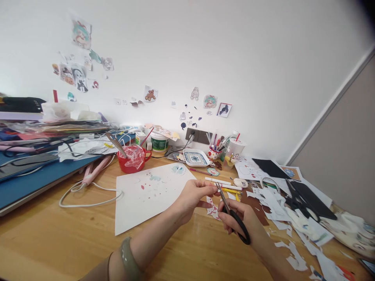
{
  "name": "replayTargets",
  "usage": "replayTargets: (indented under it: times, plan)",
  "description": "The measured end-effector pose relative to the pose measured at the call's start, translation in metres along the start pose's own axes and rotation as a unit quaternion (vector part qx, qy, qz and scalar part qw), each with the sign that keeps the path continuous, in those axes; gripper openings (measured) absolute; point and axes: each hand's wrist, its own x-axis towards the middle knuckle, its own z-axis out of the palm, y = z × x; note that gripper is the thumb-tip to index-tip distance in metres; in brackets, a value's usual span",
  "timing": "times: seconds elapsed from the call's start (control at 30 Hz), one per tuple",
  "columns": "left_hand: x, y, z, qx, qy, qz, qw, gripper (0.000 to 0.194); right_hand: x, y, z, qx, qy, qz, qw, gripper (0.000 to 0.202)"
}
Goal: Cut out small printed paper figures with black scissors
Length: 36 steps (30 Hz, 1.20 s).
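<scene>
My right hand (241, 218) is closed around the black handles of a pair of scissors (238, 222). The blades point up and away, their tips close to the fingertips of my left hand (195, 195). Thumb and forefinger of that left hand pinch a small piece of paper, mostly hidden by the fingers. Below the hands, a scrap of red-and-white patterned paper (213, 208) lies on the wooden table (187, 249). Left of them lies a large white sheet (131, 210) with small coloured cutouts on it, among them a light blue cutout (178, 168).
White paper scraps (295, 255) and a second pair of black scissors (301, 201) lie on the right. Behind are a red cup (131, 162), a square patterned dish (195, 157), a pen holder (215, 153) and a plastic drink cup (234, 150). A white cable (88, 203) loops on the left.
</scene>
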Motion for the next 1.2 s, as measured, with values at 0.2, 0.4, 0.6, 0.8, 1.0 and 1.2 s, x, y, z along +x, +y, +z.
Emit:
replayTargets:
  times: [0.2, 0.4, 0.6, 0.8, 1.0, 1.2]
  plan:
    - [0.002, -0.001, -0.001, -0.003, 0.011, -0.005, 1.000, 0.023, 0.001, -0.002, -0.001, -0.004, 0.020, 0.010, 1.000, 0.014]
    - [0.006, 0.003, -0.010, 0.000, 0.033, -0.018, 0.999, 0.026, 0.005, 0.002, -0.002, 0.001, 0.024, 0.026, 0.999, 0.021]
    - [-0.008, 0.023, -0.066, 0.116, 0.087, -0.083, 0.986, 0.027, 0.005, -0.001, 0.001, 0.007, 0.040, 0.054, 0.998, 0.022]
    - [-0.037, 0.040, -0.135, 0.251, 0.117, -0.156, 0.948, 0.029, 0.011, 0.015, 0.001, -0.002, 0.004, 0.049, 0.999, 0.025]
    - [-0.046, 0.038, -0.161, 0.329, 0.141, -0.206, 0.911, 0.028, 0.010, 0.008, 0.004, -0.037, -0.012, 0.057, 0.998, 0.027]
    - [-0.049, 0.035, -0.162, 0.398, 0.118, -0.205, 0.886, 0.021, 0.007, 0.001, 0.007, -0.037, -0.009, 0.060, 0.997, 0.021]
